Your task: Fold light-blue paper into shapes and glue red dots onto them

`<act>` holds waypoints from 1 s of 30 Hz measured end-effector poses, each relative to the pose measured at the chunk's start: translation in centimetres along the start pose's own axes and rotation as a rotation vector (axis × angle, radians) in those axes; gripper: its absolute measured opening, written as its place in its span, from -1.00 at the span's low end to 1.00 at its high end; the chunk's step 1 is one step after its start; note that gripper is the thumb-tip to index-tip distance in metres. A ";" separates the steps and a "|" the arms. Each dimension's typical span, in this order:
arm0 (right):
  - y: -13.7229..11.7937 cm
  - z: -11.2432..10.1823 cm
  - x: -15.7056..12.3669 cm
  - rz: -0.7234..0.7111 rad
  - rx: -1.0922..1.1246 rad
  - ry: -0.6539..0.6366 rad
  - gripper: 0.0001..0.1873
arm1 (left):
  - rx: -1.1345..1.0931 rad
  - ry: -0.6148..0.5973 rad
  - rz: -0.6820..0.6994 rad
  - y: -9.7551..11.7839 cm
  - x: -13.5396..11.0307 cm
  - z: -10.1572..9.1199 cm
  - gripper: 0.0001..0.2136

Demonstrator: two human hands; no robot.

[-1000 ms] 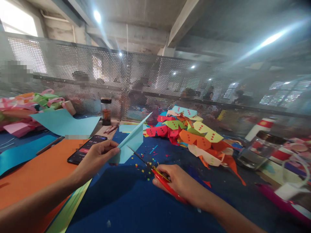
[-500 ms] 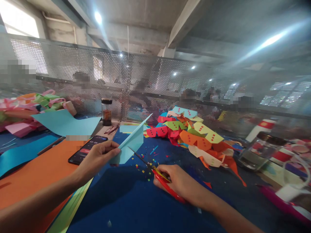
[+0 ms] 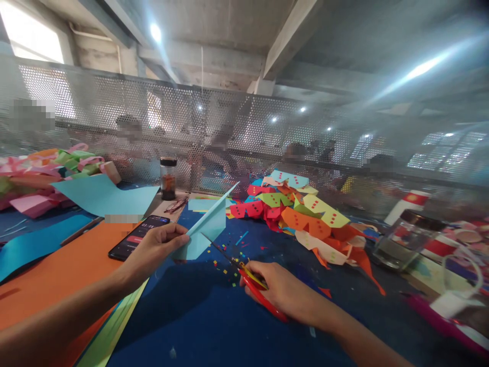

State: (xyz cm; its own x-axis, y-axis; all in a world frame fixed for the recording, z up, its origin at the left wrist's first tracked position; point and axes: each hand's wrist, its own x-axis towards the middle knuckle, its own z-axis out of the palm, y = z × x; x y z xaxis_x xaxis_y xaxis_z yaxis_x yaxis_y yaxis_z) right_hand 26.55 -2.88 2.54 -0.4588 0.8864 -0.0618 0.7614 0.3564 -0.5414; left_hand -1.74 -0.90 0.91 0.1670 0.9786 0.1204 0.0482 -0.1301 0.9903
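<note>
Between thumb and fingers, my left hand [image 3: 164,242] pinches a folded sheet of light blue paper [image 3: 208,224] above the blue table. My right hand [image 3: 267,283] is closed round the red and yellow handles of a pair of scissors [image 3: 254,285]. The blades point up and left, and their tips meet the paper's lower part near its fold. Whether the blades are fully closed is hard to make out. Small yellow and red paper bits [image 3: 225,265] lie scattered below the blades. A phone [image 3: 132,242] rests just behind my left wrist.
Cut colored paper shapes with red dots [image 3: 309,219] are heaped at the back right. Orange sheets [image 3: 69,275] and curved blue sheets [image 3: 110,196] cover the left. A lidded jar [image 3: 168,178] stands before the perforated partition [image 3: 229,122]. A clear jar [image 3: 405,242] stands at right.
Almost everything holds still. The view has shifted very slightly, and the scissors stay at the same spot on the light blue paper.
</note>
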 end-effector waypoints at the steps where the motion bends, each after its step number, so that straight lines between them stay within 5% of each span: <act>1: 0.0 0.0 0.0 0.002 -0.001 -0.002 -0.87 | -0.004 0.002 -0.004 -0.1 0.0 0.0 -0.78; 11: 0.4 -0.6 0.2 0.035 -0.084 -0.084 -0.83 | -0.109 0.076 -0.034 0.1 0.4 -0.5 -0.77; 19: 1.6 -2.0 2.3 0.100 -0.291 0.070 -0.65 | -0.129 0.108 -0.034 0.6 0.2 -0.8 -0.76; 30: -0.3 -2.3 15.2 0.169 -0.574 0.095 -0.65 | -0.085 0.102 -0.046 0.8 0.1 -0.4 -0.72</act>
State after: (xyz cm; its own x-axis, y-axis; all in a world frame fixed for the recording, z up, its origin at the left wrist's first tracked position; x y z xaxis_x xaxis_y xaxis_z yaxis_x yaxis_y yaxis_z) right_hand 20.41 11.20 3.70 -0.2872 0.9577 -0.0178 0.9578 0.2874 0.0096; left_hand -2.06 -0.84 1.69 0.0651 0.9949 0.0765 -0.0310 -0.0747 0.9967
